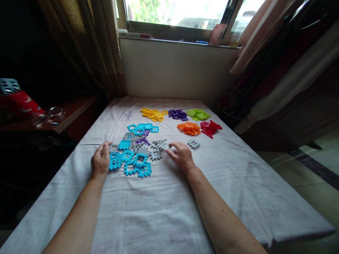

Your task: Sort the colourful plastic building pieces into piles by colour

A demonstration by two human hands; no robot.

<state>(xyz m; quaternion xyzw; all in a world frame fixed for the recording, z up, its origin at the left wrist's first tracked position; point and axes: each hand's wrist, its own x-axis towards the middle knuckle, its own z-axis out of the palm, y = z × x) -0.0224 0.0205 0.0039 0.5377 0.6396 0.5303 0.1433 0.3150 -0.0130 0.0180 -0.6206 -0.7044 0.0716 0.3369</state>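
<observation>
A mixed pile of interlocking plastic building tiles lies between my hands. Its blue tiles (140, 159) are mostly at the front and left, with more blue at the back. Grey tiles (155, 154) and a few purple tiles (143, 140) fill the middle. My left hand (100, 161) rests at the pile's left edge, touching the blue tiles. Its fingers are curled together, and whatever they may hold is hidden. At the pile's right side, the thumb and fingertips of my right hand (182, 156) pinch a grey tile (164, 144).
Sorted heaps lie farther back: yellow (152, 114), dark purple (178, 114), green (198, 114), orange (188, 128) and red (211, 128). A separate grey tile group (193, 144) sits right of my right hand. Glasses (47, 117) lie on a side table at left.
</observation>
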